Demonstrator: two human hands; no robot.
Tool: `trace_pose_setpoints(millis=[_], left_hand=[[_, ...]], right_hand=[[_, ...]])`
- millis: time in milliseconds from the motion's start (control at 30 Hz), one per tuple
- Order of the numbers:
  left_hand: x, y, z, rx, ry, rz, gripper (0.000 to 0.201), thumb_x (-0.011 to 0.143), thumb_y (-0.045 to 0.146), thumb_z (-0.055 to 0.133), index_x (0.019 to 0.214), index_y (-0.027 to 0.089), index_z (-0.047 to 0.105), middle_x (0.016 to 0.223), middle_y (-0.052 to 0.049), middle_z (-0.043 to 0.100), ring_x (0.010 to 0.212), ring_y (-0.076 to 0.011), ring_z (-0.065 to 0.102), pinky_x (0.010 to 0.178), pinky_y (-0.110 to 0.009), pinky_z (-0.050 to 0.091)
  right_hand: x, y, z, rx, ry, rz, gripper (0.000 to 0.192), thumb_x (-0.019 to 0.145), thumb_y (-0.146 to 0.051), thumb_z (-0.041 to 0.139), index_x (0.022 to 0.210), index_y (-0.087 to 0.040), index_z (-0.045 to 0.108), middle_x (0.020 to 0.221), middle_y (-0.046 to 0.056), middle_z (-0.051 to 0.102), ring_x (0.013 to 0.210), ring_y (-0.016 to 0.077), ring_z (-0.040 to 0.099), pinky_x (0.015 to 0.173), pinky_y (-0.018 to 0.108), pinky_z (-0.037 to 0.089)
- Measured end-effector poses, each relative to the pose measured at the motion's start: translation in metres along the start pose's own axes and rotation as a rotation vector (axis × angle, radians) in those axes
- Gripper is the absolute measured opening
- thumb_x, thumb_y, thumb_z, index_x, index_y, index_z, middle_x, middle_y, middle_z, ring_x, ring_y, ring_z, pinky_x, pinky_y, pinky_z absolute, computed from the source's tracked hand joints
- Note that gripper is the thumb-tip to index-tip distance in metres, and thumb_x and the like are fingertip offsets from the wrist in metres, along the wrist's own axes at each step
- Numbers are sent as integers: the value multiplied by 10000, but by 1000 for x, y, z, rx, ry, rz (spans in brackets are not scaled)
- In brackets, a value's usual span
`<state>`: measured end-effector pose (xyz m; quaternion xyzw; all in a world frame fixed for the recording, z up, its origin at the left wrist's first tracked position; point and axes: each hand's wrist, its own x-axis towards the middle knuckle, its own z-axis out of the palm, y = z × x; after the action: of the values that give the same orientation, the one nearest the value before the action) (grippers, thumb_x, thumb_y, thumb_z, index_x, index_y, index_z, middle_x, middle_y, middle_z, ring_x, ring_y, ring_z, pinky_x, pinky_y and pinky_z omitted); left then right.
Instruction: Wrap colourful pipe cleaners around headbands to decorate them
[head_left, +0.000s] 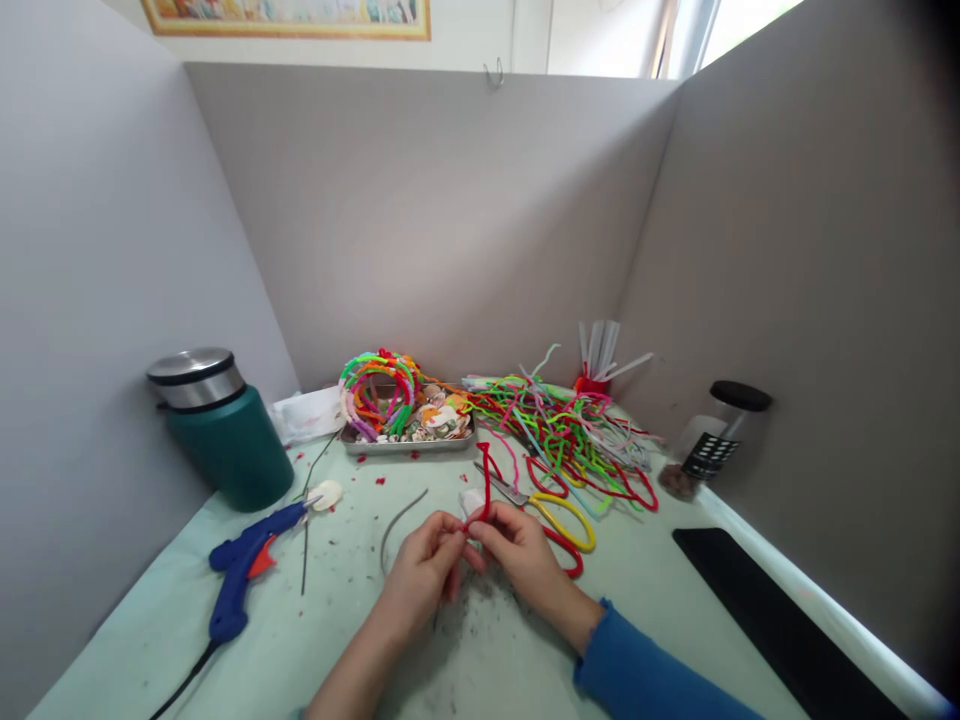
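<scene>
From where I stand, grey panels (435,220) wall in three sides of a table (630,620) under a pale green cover. A long black board (780,620) lies along its right side. At the back spreads a heap of fuzzy stems (555,430), mostly green, red and pink.

Over on the left are a teal flask (229,440) with a steel lid and, nearer, a blue glue gun (238,580) lying on its side, its nozzle tip touching a white disc (328,494).

The person's left hand (427,565) and right hand (521,555), the latter in a blue sleeve, meet at the middle of the table. Behind them a metal tray (409,447) carries small cut-out pieces and a coil (411,375) of coloured stems. A jar (697,455) with a black lid stands at the right, and scissors (537,500) with a yellow loop lie just beyond the right hand. White straws (596,345) poke from a red holder behind the heap.

A red stem (487,480) is between the hands: thumb and fingers of each pinch its lower part, fingertips close together, while its bent upper end sticks up. A thin grey wire (386,530) curves beside the left hand, and red flecks (380,481) dot the cover.
</scene>
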<state>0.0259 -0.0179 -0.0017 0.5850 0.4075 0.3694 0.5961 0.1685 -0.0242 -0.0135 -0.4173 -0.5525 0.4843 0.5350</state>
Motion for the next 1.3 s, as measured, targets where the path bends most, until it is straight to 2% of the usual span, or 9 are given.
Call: trace_pose_setpoints(millis=[133,300,400,467,633,800,967,1133,1300], left_hand=[[0,1,0,53,22,-36,239,785,421,469,750,188,430,587,14,626,299,-51,332,338,-185,209],[-8,5,0,489,73,89,200,833,308,422,671,200,469,464,32,561,428,-108,445,473,-203,310],[-12,10,0,756,119,142,204,839,253,409,662,209,500,483,28,556,466,-121,486,517,-211,307],[-13,11,0,835,168,156,206,840,246,410,683,211,538,519,20,575,489,-124,502,532,-214,306],[-7,9,-5,641,141,132,242,829,302,438,740,188,631,658,0,650,529,-116,497,527,-212,319],[-2,1,-7,394,106,64,270,821,370,438,761,162,598,613,3,649,411,-84,401,436,-203,270],[-3,-2,-3,276,123,48,161,806,348,475,770,191,463,575,25,637,351,-65,358,389,-185,248],[-5,-1,0,235,83,65,119,830,312,442,777,208,419,383,99,457,334,-81,355,380,-176,262],[-5,1,0,245,104,89,56,819,249,443,792,207,419,447,93,504,336,-71,364,373,-171,264]], right_hand=[[-1,1,-1,-84,12,-10,192,797,-329,573,709,-159,570,552,-49,469,506,94,424,474,205,325],[-4,0,-1,-282,66,-124,176,814,-264,549,666,-170,545,601,-35,485,588,110,442,548,215,349],[-5,-3,0,-355,53,-189,172,814,-248,552,661,-171,547,632,-26,507,625,118,455,581,220,350],[-5,-3,0,-338,58,-185,172,816,-259,552,669,-170,551,638,-26,509,625,119,456,579,221,349],[-2,2,0,-174,50,-43,211,816,-318,551,667,-168,538,541,-54,436,515,99,403,482,208,310],[-1,3,0,-113,44,-36,196,804,-331,565,701,-165,563,549,-55,455,510,95,415,479,205,321],[-4,2,-1,-212,-8,-125,150,821,-287,545,750,-160,583,617,-30,537,561,103,459,516,207,351],[-6,-1,-1,-329,-46,-170,123,840,-230,504,759,-167,571,638,-10,582,599,120,518,574,222,385],[-7,1,1,-427,-61,-200,89,806,-153,504,741,-176,562,645,-14,590,619,125,527,605,225,390]])
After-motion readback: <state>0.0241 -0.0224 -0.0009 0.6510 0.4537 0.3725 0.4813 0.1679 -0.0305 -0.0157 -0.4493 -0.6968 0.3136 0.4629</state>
